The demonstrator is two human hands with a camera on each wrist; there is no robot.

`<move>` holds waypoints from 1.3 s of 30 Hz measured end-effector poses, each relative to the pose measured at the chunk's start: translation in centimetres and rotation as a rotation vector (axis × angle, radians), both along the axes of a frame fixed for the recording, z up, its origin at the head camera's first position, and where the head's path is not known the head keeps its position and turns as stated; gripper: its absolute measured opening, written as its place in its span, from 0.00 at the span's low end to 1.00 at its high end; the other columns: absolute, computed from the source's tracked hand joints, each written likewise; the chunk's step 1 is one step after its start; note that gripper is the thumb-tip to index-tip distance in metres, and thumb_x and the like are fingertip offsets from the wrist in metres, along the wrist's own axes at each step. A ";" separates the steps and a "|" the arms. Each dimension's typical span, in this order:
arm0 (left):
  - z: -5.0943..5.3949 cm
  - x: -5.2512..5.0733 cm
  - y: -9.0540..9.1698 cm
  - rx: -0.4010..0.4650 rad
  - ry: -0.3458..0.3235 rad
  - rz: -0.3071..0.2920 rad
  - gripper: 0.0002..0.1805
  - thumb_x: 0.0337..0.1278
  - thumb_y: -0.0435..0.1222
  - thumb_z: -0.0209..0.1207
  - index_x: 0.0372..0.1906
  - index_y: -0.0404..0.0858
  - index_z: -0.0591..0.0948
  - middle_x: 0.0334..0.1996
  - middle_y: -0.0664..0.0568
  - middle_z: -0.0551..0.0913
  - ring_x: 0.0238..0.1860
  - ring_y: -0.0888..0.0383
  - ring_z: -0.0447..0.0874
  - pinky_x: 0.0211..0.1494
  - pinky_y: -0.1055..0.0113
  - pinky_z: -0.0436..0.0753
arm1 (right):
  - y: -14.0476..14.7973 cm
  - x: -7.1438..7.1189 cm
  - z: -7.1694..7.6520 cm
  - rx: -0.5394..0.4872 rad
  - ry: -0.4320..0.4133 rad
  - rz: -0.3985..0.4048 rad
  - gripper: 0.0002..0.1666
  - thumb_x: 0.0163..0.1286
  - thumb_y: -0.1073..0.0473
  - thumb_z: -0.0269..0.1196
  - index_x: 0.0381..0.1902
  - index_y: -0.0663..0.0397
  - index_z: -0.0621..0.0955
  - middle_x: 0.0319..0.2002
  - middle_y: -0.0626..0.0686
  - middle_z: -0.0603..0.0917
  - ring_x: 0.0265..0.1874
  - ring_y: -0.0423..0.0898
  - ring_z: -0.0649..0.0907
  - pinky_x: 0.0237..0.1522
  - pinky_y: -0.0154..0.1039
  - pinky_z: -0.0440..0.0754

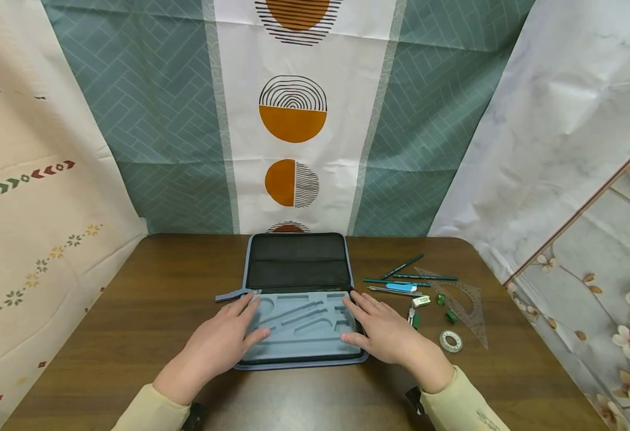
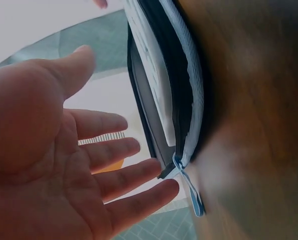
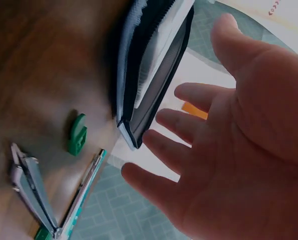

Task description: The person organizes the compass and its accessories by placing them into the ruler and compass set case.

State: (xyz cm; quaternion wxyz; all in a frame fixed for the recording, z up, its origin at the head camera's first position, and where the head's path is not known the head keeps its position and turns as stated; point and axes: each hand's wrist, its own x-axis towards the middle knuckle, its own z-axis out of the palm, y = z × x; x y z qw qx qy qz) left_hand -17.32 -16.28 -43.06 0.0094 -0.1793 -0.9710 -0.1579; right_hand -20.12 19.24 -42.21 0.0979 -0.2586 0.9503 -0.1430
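My left hand (image 1: 223, 336)'s at the left edge of the case (image 1: 300, 275), right hand (image 1: 387, 328) at its right, fingers just loosely stretched out, holding nothing. Case lies unfolded, lower middle of the head view, blue tray (image 1: 305, 348) inside. Pencils (image 1: 403, 267) and a white ring (image 1: 443, 341) are lower right.

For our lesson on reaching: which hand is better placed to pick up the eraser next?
Likely the right hand: it is open and nearer the eraser; the left hand is by the left edge of the blue tray.
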 end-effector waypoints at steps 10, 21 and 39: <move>-0.4 1.0 0.4 0.041 -0.027 -0.072 0.38 0.75 0.53 0.70 0.77 0.34 0.77 0.80 0.36 0.72 0.77 0.35 0.72 0.71 0.38 0.79 | 0.2 0.7 -0.7 0.008 -0.027 0.074 0.48 0.81 0.38 0.68 0.87 0.55 0.66 0.87 0.61 0.61 0.85 0.62 0.63 0.79 0.64 0.68; -0.9 1.4 0.5 0.038 -0.030 -0.123 0.36 0.66 0.47 0.78 0.71 0.30 0.82 0.74 0.33 0.77 0.73 0.32 0.75 0.71 0.38 0.79 | 0.0 1.1 -0.8 0.012 -0.009 0.108 0.44 0.81 0.43 0.69 0.84 0.58 0.69 0.86 0.63 0.63 0.83 0.63 0.66 0.74 0.65 0.73; -1.6 0.4 1.1 -0.054 0.130 -0.174 0.30 0.59 0.42 0.82 0.62 0.31 0.87 0.66 0.34 0.83 0.64 0.34 0.83 0.63 0.42 0.86 | -0.8 0.4 -1.0 0.031 0.045 0.084 0.40 0.77 0.51 0.74 0.78 0.65 0.75 0.81 0.69 0.68 0.76 0.65 0.76 0.70 0.62 0.80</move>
